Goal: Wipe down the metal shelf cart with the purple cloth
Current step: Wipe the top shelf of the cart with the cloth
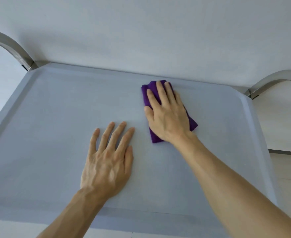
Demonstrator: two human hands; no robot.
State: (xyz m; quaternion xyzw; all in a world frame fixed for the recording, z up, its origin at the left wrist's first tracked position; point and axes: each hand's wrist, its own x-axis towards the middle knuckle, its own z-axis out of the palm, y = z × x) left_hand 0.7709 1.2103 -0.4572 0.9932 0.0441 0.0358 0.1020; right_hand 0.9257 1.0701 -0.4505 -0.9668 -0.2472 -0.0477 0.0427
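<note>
Filling most of the view, the cart [55, 109] has a flat, pale grey metal top with a raised rim and curved silver handles at the far corners. It looks hard and smooth, so a cloth should slide on it easily. The left hand [107, 162] lies flat and open on the top, holding nothing. The right hand [167, 114] presses flat, fingers straight, on the cloth [147, 97] near the far rim. Folded into a small purple pad, it looks soft and light; press it from above.
</note>
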